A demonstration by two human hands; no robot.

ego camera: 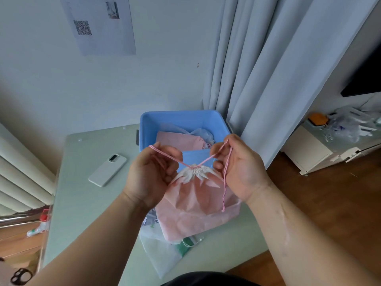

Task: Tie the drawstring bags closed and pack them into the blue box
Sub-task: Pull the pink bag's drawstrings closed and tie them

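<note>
Here, my left hand (151,174) and right hand (239,168) each pinched a cord (206,161) end of the pink bag (195,199), gathered shut over the desk's (86,213) middle before the blue box (177,113); soft and light, I judged, it would handle best by its cords.

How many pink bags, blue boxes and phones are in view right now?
Pink bags: 3 (held bag, bag in box, bag on pile)
Blue box: 1
Phone: 1
Total: 5
</note>
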